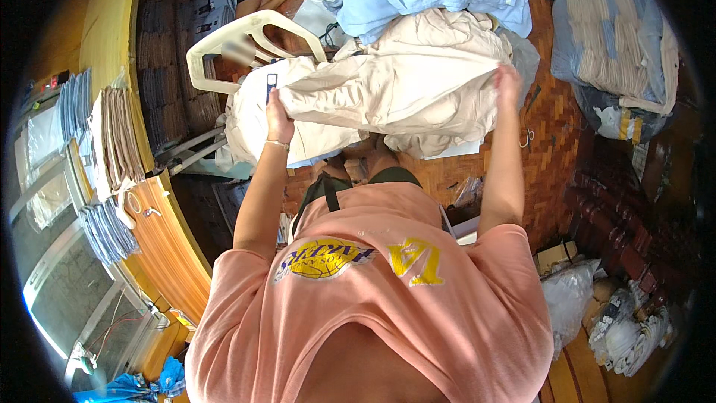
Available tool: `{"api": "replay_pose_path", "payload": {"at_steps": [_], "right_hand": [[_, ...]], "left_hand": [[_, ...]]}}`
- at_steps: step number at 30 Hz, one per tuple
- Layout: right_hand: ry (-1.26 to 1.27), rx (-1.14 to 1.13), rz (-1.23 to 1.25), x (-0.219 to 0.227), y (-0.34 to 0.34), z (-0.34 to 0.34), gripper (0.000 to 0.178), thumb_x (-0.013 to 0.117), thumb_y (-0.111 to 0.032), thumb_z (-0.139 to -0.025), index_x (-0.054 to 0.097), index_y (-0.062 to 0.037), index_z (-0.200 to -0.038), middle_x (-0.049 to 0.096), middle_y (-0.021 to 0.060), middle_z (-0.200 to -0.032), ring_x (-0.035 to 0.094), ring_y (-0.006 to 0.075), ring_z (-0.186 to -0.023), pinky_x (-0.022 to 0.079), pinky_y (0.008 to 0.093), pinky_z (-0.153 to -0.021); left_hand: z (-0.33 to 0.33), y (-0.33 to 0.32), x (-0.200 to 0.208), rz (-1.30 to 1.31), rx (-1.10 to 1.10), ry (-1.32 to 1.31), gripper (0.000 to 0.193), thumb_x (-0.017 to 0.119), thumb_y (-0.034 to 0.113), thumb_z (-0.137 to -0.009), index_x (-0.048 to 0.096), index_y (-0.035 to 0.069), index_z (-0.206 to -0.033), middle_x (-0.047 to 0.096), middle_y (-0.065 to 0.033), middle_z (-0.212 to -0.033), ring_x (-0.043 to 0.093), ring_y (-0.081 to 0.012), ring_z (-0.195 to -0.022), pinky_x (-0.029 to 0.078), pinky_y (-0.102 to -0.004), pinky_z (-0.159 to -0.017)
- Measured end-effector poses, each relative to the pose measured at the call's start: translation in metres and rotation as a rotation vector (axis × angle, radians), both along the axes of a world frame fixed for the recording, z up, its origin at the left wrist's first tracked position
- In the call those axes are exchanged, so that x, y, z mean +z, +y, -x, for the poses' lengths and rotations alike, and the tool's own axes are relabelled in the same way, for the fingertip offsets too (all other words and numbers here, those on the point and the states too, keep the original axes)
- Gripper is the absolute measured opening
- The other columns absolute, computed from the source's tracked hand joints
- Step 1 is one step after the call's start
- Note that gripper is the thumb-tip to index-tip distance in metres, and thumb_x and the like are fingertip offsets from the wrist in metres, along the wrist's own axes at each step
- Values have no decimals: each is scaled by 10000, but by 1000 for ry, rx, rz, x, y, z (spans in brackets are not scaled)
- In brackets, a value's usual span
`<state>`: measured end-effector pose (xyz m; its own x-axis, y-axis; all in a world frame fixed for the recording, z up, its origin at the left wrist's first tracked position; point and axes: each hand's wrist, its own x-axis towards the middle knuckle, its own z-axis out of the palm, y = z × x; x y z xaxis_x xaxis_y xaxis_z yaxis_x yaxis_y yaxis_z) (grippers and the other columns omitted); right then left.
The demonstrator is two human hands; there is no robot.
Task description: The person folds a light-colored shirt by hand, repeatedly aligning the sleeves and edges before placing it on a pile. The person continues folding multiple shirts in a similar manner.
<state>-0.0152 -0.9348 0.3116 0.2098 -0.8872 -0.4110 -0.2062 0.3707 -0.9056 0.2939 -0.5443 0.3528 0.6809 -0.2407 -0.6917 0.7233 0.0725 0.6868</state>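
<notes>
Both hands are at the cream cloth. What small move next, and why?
I'd probably ease the right hand slightly outward while the left hand keeps hold of the other end: the cream cloth spans the two with creases across its middle. Blur hides the right fingers' exact grip, so check that first.

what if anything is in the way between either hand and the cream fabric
Nothing visible: the left hand already grips the left part of the cream fabric, and the blurred right hand is right at its right edge. The plastic chair stands beyond the fabric, not between.
</notes>
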Motion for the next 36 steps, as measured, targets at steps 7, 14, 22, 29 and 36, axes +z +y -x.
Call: {"api": "replay_pose_path", "payload": {"at_steps": [7, 14, 22, 29, 36], "right_hand": [[-188, -52, 150, 43, 31, -35, 143, 533, -104, -825, 586, -37, -940, 611, 32, -871, 572, 128, -786, 426, 235, -661], [122, 62, 315, -66, 90, -103, 342, 654, -275, -738, 585, 30, -876, 609, 81, -794, 569, 188, -728, 438, 280, -652], [-379, 24, -202, -22, 33, -112, 190, 579, -174, -752, 561, -34, -879, 585, 78, -790, 552, 181, -682, 467, 311, -634], [-858, 187, -700, -16, 91, -111, 357, 460, -279, -862, 498, -44, -1127, 557, 74, -1090, 522, 205, -1007, 438, 347, -844], [-320, 460, -526, 61, 88, -77, 440, 392, -343, -890, 398, -59, -1226, 517, 74, -1162, 496, 198, -1058, 401, 357, -893]], "left_hand": [[-13, 11, -2, 46, -38, 35, 359, 383, 328, -902, 479, 58, -1117, 536, -54, -1114, 501, -187, -1027, 381, -322, -892], [-3, 25, 5, 58, -41, 51, 383, 420, 329, -891, 471, 41, -1138, 538, -64, -1118, 507, -183, -1023, 392, -312, -885], [-1, 41, 16, 74, -19, 61, 377, 420, 327, -895, 487, 35, -1124, 538, -60, -1118, 505, -172, -1018, 392, -300, -876], [-3, 21, 32, 92, -94, 6, 353, 436, 314, -889, 510, 36, -1093, 554, -51, -1070, 516, -158, -974, 394, -295, -857], [-42, 93, 63, 168, -43, -90, 393, 425, 315, -892, 469, 18, -1146, 528, -58, -1125, 499, -169, -1028, 389, -304, -881]]}}
